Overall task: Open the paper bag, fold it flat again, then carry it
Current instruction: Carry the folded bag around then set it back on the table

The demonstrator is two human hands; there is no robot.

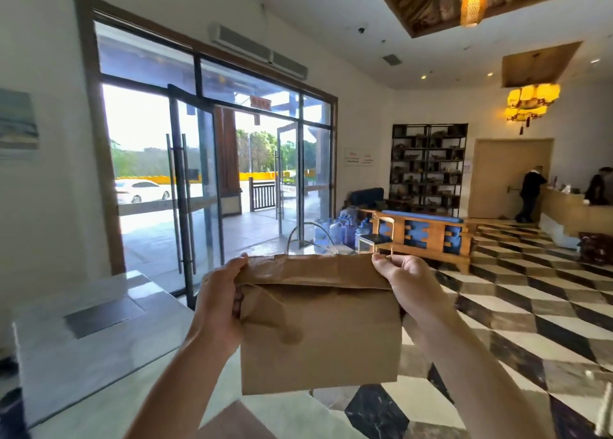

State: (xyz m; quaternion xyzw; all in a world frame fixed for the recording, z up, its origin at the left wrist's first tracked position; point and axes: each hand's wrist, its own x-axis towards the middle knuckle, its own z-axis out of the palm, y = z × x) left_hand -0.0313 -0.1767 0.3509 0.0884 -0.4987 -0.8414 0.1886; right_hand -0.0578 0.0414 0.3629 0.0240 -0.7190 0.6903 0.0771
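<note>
A brown paper bag [325, 335] hangs in the air in front of me, held up at chest height. Its top band is creased and folded over toward me, and thin cord handles stick up behind the upper edge. My left hand [220, 301] grips the bag's upper left corner, fingers wrapped around the side. My right hand [403, 282] pinches the upper right corner between thumb and fingers. The bag's lower part looks flat and hangs straight down.
A glass-topped white table [83, 332] stands low at my left. Glass doors [199, 186] ahead are open. A wooden bench [421, 231] and water jugs [338, 228] sit beyond the bag. Two people stand at a counter [570, 206] far right. Checkered floor [517, 312] spreads right.
</note>
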